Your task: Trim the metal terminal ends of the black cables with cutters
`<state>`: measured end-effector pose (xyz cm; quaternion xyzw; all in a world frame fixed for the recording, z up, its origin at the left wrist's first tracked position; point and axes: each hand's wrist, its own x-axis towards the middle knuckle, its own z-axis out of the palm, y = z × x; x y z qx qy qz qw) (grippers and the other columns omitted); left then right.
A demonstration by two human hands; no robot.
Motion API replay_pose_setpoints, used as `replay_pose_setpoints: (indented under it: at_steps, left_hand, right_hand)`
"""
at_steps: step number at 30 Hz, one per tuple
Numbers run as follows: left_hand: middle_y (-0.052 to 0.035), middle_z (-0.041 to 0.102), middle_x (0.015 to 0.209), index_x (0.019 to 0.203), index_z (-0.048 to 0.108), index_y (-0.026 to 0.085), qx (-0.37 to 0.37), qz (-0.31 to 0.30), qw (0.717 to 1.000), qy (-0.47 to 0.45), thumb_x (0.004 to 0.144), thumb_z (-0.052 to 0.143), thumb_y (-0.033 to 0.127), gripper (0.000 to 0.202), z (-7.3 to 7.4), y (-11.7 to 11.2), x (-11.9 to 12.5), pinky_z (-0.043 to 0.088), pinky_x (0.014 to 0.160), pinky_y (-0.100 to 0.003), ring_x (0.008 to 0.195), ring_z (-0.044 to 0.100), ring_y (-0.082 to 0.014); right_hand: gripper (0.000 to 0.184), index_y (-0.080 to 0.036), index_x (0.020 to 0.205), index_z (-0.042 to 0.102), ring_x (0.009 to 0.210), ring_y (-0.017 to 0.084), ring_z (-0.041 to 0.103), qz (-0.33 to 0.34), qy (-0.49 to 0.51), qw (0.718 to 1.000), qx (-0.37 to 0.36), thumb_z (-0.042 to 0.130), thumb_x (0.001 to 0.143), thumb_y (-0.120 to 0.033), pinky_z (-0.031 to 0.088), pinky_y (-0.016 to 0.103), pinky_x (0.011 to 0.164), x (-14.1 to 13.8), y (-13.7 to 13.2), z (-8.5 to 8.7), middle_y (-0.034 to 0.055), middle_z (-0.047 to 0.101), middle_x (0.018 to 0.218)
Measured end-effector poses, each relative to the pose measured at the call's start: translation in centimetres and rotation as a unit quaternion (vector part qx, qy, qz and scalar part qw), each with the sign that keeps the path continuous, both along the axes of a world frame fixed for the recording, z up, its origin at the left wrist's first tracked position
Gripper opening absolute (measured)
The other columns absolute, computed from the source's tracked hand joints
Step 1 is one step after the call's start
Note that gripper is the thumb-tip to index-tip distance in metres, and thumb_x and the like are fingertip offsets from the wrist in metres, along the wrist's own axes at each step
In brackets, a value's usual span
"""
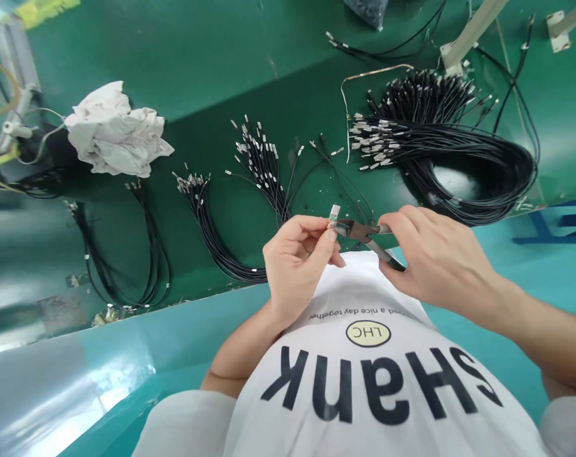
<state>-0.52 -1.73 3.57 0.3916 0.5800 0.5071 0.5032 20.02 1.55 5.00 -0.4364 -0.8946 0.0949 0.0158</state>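
Head view: I'm watching the left hand (pixel 297 257) pinching a small connector (pixel 334 214) over the green table (pixel 212 70); it's probably feeling light and stiff, its board (pixel 333 219) fragile, so I'm favouring the metal shell (pixel 335 209). Pliers (pixel 361 231) are meeting its lower end, right hand (pixel 438 254) gripping their handles (pixel 384 252).

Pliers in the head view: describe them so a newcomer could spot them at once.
Start at the near edge of the green table, just above the white lettered shirt. There the right hand holds the pliers by the handles, their tip at the small connector in the left hand. Their crossed, brownish metal body sets them apart from the black cables.
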Motion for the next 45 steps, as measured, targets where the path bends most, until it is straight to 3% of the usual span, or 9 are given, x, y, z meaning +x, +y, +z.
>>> replay_pose_setpoints:
  at_steps: [6, 13, 20, 30, 38, 45]
  left_hand:
    - [0.0016, 0.073, 0.075, 0.096, 0.068, 0.018, 0.006, 0.006, 0.999, -0.032, 0.092, 0.071, 0.024, 0.007, 0.0, -0.3, 0.0, 0.062, 0.053, -0.026, 0.052, 0.07, -0.012]
    - [0.0006, 0.075, 0.077, 0.097, 0.07, 0.02, -0.003, 0.003, 0.999, -0.05, 0.091, 0.073, 0.027, 0.01, 0.0, -0.4, -0.2, 0.063, 0.055, -0.028, 0.054, 0.071, -0.0131]
    - [0.0005, 0.075, 0.076, 0.095, 0.07, 0.018, -0.013, 0.005, 0.998, -0.056, 0.091, 0.072, 0.027, 0.009, 0.1, -0.2, -0.1, 0.063, 0.054, -0.028, 0.055, 0.072, -0.0136]
    - [-0.0003, 0.076, 0.077, 0.098, 0.069, 0.018, -0.018, 0.002, 0.997, -0.077, 0.09, 0.073, 0.026, 0.012, 0.1, -0.6, 0.3, 0.065, 0.057, -0.031, 0.057, 0.073, -0.0154]
    - [-0.0002, 0.077, 0.078, 0.1, 0.071, 0.02, -0.023, -0.018, 0.991, -0.134, 0.089, 0.073, 0.023, 0.011, -0.3, -0.7, -0.2, 0.061, 0.057, -0.03, 0.056, 0.072, -0.015]
    - [-0.0002, 0.077, 0.075, 0.098, 0.072, 0.019, -0.04, -0.02, 0.99, -0.138, 0.088, 0.074, 0.023, 0.011, -0.4, -0.7, -0.3, 0.06, 0.054, -0.028, 0.051, 0.069, -0.0133]
  right_hand:
    - [0.024, -0.015, 0.106, 0.058, 0.079, 0.026, 0.061, 0.01, -0.028, 1.0, -0.006, 0.059, 0.083, -0.023, 0.036, 0.038, 0.061, 0.1, 0.4, 0.7, 0.0093, 0.064, 0.091]
    - [0.03, -0.016, 0.111, 0.058, 0.083, 0.026, 0.064, 0.018, 0.001, 1.0, -0.021, 0.061, 0.082, -0.023, 0.037, 0.037, 0.06, 0.8, 0.5, 1.0, 0.0114, 0.069, 0.107]
    - [0.032, -0.015, 0.111, 0.058, 0.085, 0.026, 0.066, 0.01, 0.024, 1.0, -0.016, 0.063, 0.081, -0.025, 0.041, 0.038, 0.063, 0.7, 0.3, 0.9, 0.0104, 0.07, 0.104]
    - [0.029, -0.015, 0.11, 0.058, 0.081, 0.026, 0.064, 0.014, -0.003, 0.999, -0.037, 0.06, 0.082, -0.023, 0.035, 0.036, 0.059, 0.6, 0.4, 0.8, 0.0123, 0.069, 0.105]
    - [0.012, -0.019, 0.092, 0.052, 0.068, 0.022, 0.058, 0.028, -0.048, 0.997, -0.05, 0.057, 0.082, -0.022, 0.028, 0.034, 0.057, 0.3, 0.6, 1.5, 0.0057, 0.06, 0.08]
    - [0.016, -0.022, 0.088, 0.045, 0.056, 0.02, 0.052, 0.041, -0.07, 0.994, -0.077, 0.058, 0.078, -0.021, 0.022, 0.032, 0.052, 0.3, 0.7, 1.8, 0.0003, 0.052, 0.069]
